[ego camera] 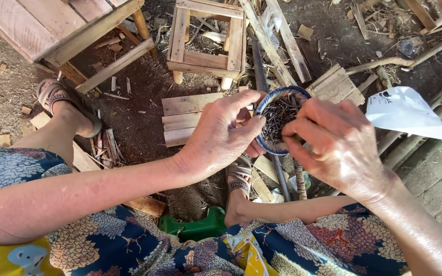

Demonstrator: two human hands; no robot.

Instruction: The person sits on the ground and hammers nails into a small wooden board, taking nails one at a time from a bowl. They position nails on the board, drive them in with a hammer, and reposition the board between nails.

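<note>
A small blue-rimmed bowl [269,102] full of dark nails [277,116] is held up in front of me. My left hand [221,135] grips the bowl's left rim, thumb on top and fingers underneath. My right hand [333,140] reaches into the bowl from the right, fingertips pinched among the nails. Whether a nail is between the fingers cannot be told.
Below on the dirt floor lie short wooden slats [182,120], an unfinished wooden stool frame [208,38], a larger wooden piece [57,30] at upper left, branches and scraps. A white plastic bag [402,110] lies at right. A green object [195,227] sits by my sandalled feet.
</note>
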